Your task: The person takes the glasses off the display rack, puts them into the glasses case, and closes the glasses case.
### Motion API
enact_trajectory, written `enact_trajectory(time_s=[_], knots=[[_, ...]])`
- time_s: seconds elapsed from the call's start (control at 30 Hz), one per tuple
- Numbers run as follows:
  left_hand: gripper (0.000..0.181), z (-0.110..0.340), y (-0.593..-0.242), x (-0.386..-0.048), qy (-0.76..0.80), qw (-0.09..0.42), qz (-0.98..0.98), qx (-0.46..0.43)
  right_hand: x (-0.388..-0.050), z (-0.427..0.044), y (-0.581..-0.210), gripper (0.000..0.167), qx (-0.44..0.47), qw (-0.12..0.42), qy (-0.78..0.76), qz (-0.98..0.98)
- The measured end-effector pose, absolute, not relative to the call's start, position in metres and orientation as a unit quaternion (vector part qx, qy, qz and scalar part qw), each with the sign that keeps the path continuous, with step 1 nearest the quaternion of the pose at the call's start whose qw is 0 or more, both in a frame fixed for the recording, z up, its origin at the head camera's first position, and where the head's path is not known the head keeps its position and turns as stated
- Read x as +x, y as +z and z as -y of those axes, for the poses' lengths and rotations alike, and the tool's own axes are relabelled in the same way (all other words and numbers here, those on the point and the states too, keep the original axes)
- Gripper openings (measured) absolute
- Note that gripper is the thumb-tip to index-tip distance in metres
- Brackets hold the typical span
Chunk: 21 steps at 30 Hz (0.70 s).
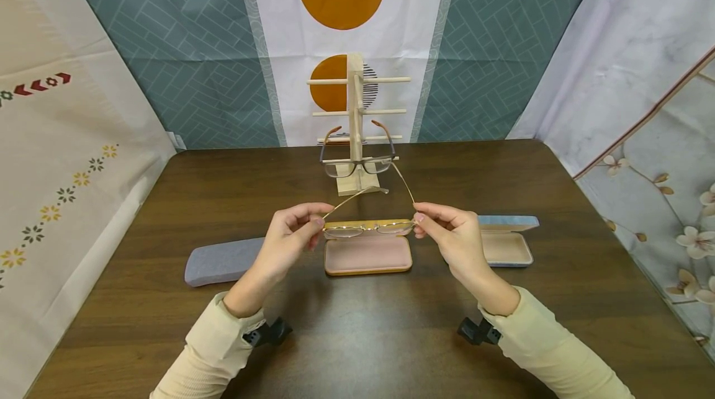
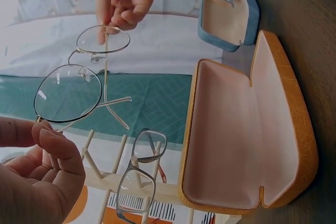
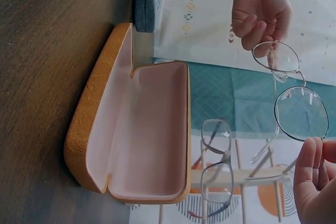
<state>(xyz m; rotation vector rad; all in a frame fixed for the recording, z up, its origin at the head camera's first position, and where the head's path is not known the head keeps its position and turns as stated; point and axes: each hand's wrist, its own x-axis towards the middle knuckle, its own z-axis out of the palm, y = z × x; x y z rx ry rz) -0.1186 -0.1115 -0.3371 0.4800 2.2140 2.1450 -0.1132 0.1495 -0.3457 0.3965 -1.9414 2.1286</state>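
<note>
A pair of thin gold wire-rimmed eyeglasses (image 1: 344,232) is held up between both hands, its temples spread and pointing away from me. My left hand (image 1: 292,231) pinches the frame at its left hinge, thumb against fingers. At the opposite hinge, my right hand (image 1: 447,234) pinches it the same way. Under and behind the glasses lies an orange eyeglass case (image 1: 368,273), open, with a pink lining (image 2: 223,140) and nothing in it. Both round lenses show in the right wrist view, where the eyeglasses (image 3: 302,114) hang clear of the case.
A wooden display stand (image 1: 355,101) at the back carries grey-framed eyeglasses (image 1: 339,170) with orange temple tips. A closed grey-blue case (image 1: 223,261) lies left, partly behind my left wrist. On the right stands an open blue case (image 1: 508,223), partly covered by my right hand.
</note>
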Motion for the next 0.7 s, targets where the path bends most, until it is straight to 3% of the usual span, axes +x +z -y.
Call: enact_trajectory(time_s=[0.4,0.7], knots=[[0.021,0.1119,-0.3381,-0.1193,0.69,0.025,-0.705,0.164,-0.1138,-0.1493,-0.3457,0.017,0.133,0.118,0.726,0.665],[0.024,0.1111,-0.3375,-0.1192,0.687,0.037,-0.706,0.168,-0.1147,-0.149,-0.3453,0.02,0.13,0.119,0.725,0.666]])
